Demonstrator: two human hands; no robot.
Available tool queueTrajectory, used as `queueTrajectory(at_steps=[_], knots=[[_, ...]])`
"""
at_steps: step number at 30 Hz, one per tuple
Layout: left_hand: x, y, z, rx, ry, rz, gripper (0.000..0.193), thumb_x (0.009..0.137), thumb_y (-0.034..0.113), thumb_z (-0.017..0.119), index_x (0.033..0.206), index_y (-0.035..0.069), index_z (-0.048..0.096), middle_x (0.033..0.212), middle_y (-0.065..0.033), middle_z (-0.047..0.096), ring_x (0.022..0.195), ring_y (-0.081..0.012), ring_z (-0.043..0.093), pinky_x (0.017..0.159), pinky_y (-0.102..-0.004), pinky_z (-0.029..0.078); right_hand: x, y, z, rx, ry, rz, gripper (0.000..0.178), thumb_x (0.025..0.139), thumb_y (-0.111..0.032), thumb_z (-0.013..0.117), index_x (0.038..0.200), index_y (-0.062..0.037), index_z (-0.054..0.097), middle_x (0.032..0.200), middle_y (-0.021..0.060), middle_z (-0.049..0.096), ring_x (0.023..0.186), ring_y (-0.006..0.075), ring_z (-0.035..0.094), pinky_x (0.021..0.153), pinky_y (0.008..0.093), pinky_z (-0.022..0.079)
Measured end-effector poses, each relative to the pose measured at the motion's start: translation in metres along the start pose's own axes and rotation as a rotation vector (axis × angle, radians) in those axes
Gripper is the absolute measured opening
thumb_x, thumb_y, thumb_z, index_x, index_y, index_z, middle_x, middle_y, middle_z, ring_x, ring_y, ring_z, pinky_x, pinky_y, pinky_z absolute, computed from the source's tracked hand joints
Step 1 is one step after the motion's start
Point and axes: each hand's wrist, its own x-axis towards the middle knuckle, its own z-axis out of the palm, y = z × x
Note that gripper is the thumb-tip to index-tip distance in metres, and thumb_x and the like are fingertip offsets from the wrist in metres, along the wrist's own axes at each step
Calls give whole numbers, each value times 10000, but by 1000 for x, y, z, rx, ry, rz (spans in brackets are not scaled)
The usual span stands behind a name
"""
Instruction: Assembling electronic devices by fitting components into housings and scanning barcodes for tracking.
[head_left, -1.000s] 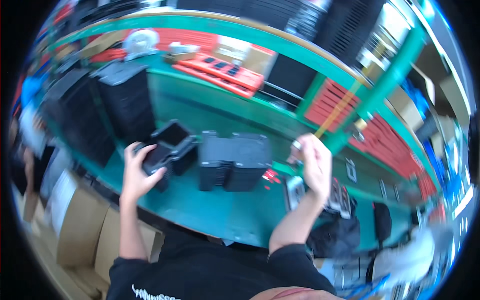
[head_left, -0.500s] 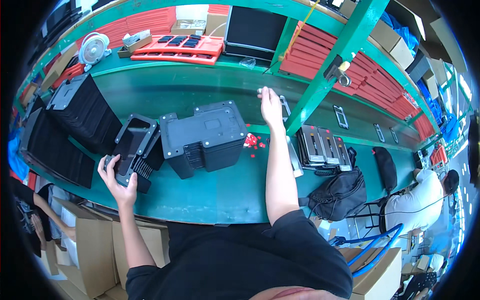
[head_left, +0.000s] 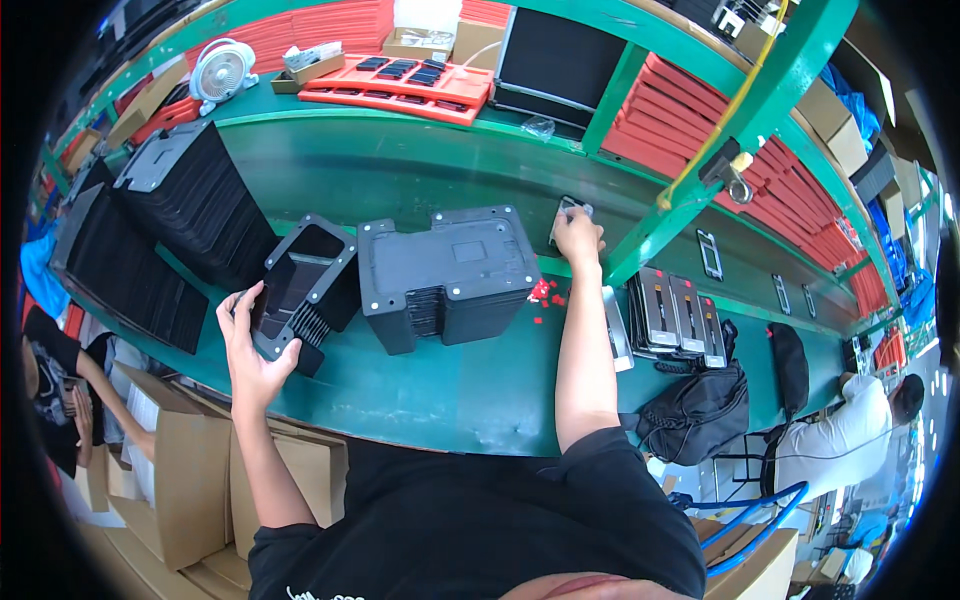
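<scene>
My left hand point(head_left: 258, 350) grips the near end of a black tray point(head_left: 293, 282), thumb and fingers on opposite edges. A dark, glossy rectangular panel lies in its recess, and more black trays sit beneath. Beyond the stacks, on the dark green belt, my right hand point(head_left: 580, 240) closes over a thin phone-sized frame point(head_left: 562, 208); the fingers partly cover it. Between the hands stands a tall stack of black trays point(head_left: 450, 250), with small red pieces point(head_left: 543, 292) beside it.
More black tray stacks point(head_left: 190, 200) stand left. Right are flat phone-like parts point(head_left: 672, 315), a black backpack point(head_left: 700, 410) and a green post point(head_left: 740, 140). More thin frames point(head_left: 710, 254) lie along the belt. Cardboard boxes point(head_left: 190, 470) and a co-worker point(head_left: 840, 430) flank the bench.
My right hand has moved from above the belt onto the thin frame and closed over it. My left hand keeps its hold on the tray. The whole view has shifted slightly.
</scene>
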Motion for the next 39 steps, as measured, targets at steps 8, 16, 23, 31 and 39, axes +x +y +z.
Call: queueTrajectory(at_steps=[8, 16, 23, 31, 39], knots=[[1, 6, -9, 64, -60, -23, 870, 639, 374, 809, 1413, 66, 558, 1322, -203, 440, 1279, -370, 494, 1109, -457, 427, 23, -9, 22, -122, 231, -245, 337, 914, -269, 624, 1215, -158, 728, 1272, 101, 686, 1205, 382, 556, 996, 556, 432], [-1, 12, -9, 57, -65, -81, 863, 584, 214, 848, 1393, 96, 570, 1347, -218, 419, 1269, -406, 495, 1083, -452, 455, 52, 23, 22, -175, 100, -186, 261, 869, -225, 663, 1095, -204, 791, 1188, 47, 741, 1172, 361, 564, 1020, 502, 391], [-2, 12, -9, 20, -65, -108, 871, 591, 270, 811, 1407, 94, 560, 1326, -203, 425, 1269, -380, 491, 1105, -449, 436, 50, 25, 4, -222, 136, 115, 230, 855, -297, 736, 1014, -144, 801, 1125, 137, 761, 1128, 350, 630, 961, 498, 451], [8, 32, -23, 14, -168, -201, 871, 632, 288, 883, 1420, 111, 558, 1386, -247, 429, 1332, -431, 467, 1117, -489, 435, -25, -66, -118, 618, -90, -324, 359, 877, -338, 811, 824, 6, 722, 701, -24, 641, 638, 46, 518, 570, 265, 413], [29, 111, 8, 102, -119, 278, 856, 720, 533, 870, 1424, 129, 597, 1558, -279, 378, 1476, -539, 291, 1197, -585, 313, -177, -137, -153, 44, 216, -634, 310, 843, -349, 794, 847, -42, 755, 703, 88, 701, 682, 286, 631, 670, 426, 476]])
